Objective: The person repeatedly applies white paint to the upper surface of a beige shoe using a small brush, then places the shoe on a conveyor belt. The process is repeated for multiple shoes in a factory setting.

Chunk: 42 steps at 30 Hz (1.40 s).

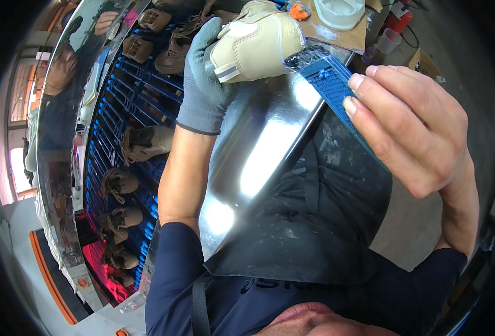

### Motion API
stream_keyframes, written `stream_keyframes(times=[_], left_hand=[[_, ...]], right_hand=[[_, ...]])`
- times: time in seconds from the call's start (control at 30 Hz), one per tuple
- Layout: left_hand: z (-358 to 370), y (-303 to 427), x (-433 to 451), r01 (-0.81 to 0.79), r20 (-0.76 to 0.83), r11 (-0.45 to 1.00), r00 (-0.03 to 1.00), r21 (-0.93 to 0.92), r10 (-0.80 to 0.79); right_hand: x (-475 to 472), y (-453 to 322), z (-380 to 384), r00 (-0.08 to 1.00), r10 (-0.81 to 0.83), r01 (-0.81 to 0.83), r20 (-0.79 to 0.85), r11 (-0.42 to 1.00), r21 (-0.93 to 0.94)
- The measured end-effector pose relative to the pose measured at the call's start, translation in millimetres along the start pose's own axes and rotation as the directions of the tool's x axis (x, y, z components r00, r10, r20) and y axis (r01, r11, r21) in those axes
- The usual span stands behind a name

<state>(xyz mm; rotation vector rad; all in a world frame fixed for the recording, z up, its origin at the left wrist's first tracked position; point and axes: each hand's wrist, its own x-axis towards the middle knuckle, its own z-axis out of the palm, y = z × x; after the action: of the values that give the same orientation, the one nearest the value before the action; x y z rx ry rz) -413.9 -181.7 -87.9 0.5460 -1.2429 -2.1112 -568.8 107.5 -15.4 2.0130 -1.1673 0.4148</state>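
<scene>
My left hand (208,75), in a grey coated glove, grips a cream shoe upper (258,48) at the top centre. The shoe is tilted, with its stitched side towards me. My bare right hand (411,122) holds a blue plastic-handled brush (329,84) between thumb and fingers. The brush's dark, wet-looking bristles (306,56) meet the lower edge of the shoe at its right end. The shoe's far part is cut off by the top of the picture.
On the left, a conveyor of blue rods (134,96) carries several brown shoes (174,56). A shiny metal surface (251,147) lies below my left hand. Cardboard (346,38) with a white plastic container (340,12) and an orange lump (298,11) lies beyond. Another person (60,69) stands across the conveyor.
</scene>
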Motion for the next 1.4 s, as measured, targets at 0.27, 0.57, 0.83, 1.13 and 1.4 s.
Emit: stream_keyframes(times=[0.27,0.57,0.83,1.13,1.4], left_hand=[[-25.9,-8.6,15.4,-0.171,0.172,0.948,0.977,0.269,0.128],[-19.7,0.6,9.4,0.135,0.181,0.971,0.978,-0.198,-0.099],[-2.9,-0.6,-17.4,0.478,0.497,0.738,0.839,-0.477,-0.222],[-16.5,0.0,-18.9,0.004,0.233,1.000,0.973,-0.004,-0.003],[-7.8,5.0,-21.8,0.012,0.222,1.000,0.975,-0.007,-0.010]], right_hand=[[-1.8,0.8,5.6,1.000,0.003,-0.003,0.005,1.000,0.006],[-16.9,18.4,6.8,0.977,0.187,-0.204,0.102,0.961,0.185],[-34.6,-13.9,34.3,0.327,0.876,-0.349,0.355,-0.238,0.907],[-30.8,-22.6,43.9,0.449,0.839,-0.435,0.307,-0.095,0.895],[-27.7,-13.0,44.0,0.628,0.765,-0.489,0.141,0.247,0.837]])
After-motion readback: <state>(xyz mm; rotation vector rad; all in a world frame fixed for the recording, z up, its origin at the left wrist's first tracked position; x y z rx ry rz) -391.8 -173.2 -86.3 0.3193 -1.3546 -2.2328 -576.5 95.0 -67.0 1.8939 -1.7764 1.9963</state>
